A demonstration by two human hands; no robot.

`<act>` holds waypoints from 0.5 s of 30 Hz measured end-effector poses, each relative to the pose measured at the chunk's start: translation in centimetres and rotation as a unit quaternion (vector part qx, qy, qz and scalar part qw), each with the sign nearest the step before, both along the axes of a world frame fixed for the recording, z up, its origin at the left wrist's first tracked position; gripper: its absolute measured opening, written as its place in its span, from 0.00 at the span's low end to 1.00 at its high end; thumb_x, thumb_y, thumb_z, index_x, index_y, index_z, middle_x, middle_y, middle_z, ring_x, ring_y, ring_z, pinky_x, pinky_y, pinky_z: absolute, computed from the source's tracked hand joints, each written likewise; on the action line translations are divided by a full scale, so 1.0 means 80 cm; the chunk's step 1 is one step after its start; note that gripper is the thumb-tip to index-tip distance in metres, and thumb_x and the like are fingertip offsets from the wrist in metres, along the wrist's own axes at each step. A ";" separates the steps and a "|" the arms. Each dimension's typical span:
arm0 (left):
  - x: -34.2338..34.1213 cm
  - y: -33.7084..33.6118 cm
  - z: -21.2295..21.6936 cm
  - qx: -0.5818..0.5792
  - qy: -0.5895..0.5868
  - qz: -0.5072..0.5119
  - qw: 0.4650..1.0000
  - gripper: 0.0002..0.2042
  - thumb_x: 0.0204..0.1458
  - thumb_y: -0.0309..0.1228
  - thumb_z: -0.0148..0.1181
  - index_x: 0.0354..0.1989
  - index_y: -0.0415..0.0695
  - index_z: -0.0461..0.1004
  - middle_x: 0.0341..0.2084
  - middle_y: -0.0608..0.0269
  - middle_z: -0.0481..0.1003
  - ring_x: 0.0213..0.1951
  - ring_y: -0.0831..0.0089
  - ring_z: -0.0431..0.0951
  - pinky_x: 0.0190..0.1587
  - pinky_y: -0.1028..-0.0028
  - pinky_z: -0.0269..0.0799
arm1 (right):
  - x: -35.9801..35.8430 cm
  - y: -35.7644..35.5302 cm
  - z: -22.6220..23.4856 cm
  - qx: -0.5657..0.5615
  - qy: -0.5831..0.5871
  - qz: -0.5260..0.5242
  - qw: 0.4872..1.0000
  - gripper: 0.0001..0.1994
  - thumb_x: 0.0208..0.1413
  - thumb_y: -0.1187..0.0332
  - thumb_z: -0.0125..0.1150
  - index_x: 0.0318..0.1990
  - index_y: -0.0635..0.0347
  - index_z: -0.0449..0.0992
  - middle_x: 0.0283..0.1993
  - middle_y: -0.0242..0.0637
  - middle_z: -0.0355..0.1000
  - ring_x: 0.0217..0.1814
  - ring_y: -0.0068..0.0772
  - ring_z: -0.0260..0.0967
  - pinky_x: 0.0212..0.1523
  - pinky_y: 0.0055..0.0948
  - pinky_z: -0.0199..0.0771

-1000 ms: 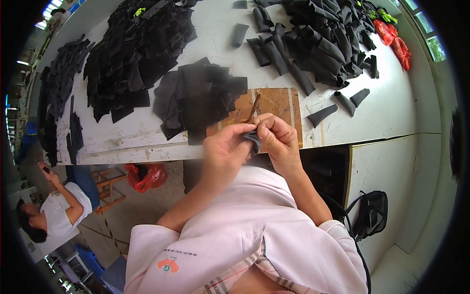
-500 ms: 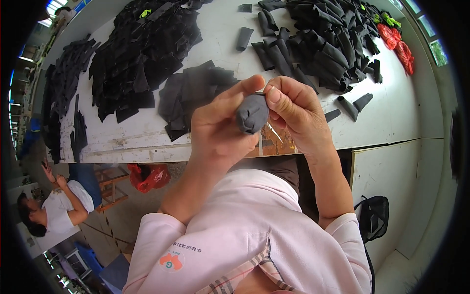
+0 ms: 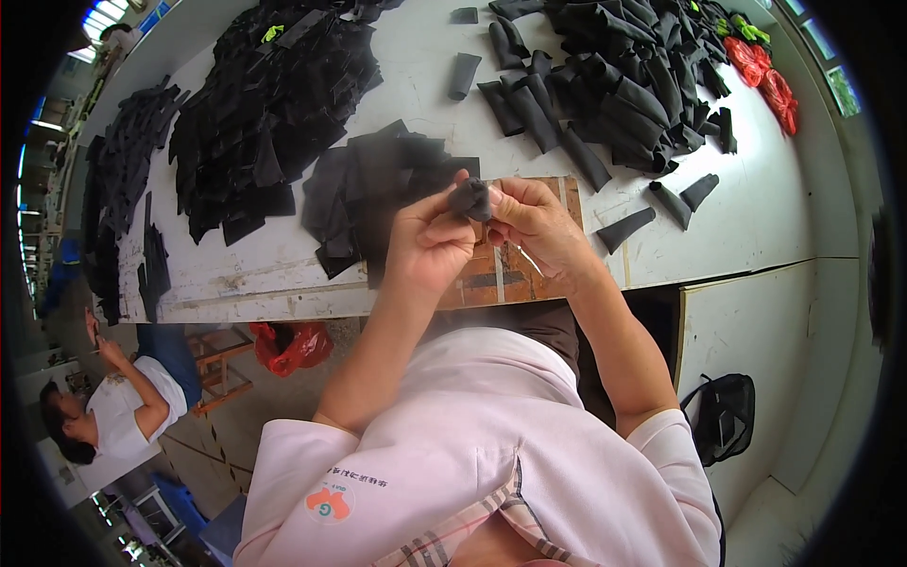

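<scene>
Above the table's front edge, a small dark grey fabric tube (image 3: 470,201) is pinched between my two hands, its near end bunched. My left hand (image 3: 425,248) grips its left side, fingers closed. The thumb and fingers of my right hand (image 3: 546,231) close on the right side. Below the right fingers shows a thin, pale, pointed tool (image 3: 525,257), seemingly held in the same palm; its kind is unclear. Beneath the hands lies a worn brown board (image 3: 557,194) on the white table (image 3: 416,57). Flat black fabric pieces (image 3: 354,194) are stacked just left of them.
A large heap of flat black pieces (image 3: 265,123) covers the table's left part. Finished-looking fabric tubes (image 3: 652,90) pile up at the right, with red plastic bags (image 3: 777,99) beyond. Loose tubes (image 3: 625,230) lie near my right hand. Another person (image 3: 142,397) sits at far left.
Both hands have moved farther from my body, over the board, with the fabric tube. Its near end now looks smaller and more crumpled, and my left fingers have drawn in.
</scene>
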State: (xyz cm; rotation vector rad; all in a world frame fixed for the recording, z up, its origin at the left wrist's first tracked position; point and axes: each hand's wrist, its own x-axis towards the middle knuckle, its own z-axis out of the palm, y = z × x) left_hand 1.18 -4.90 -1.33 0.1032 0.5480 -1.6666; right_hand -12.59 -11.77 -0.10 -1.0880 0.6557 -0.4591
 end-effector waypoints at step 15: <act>-0.040 0.027 -0.010 -0.054 -0.524 0.035 0.849 0.10 0.49 0.29 0.55 0.37 0.38 0.65 0.20 0.64 0.71 0.07 0.88 0.54 0.09 0.84 0.57 | -0.012 0.010 -0.055 -0.045 -0.099 0.003 0.994 0.13 0.55 0.59 0.51 0.28 0.60 0.70 0.24 0.25 0.64 0.25 0.14 0.57 0.26 0.16 0.59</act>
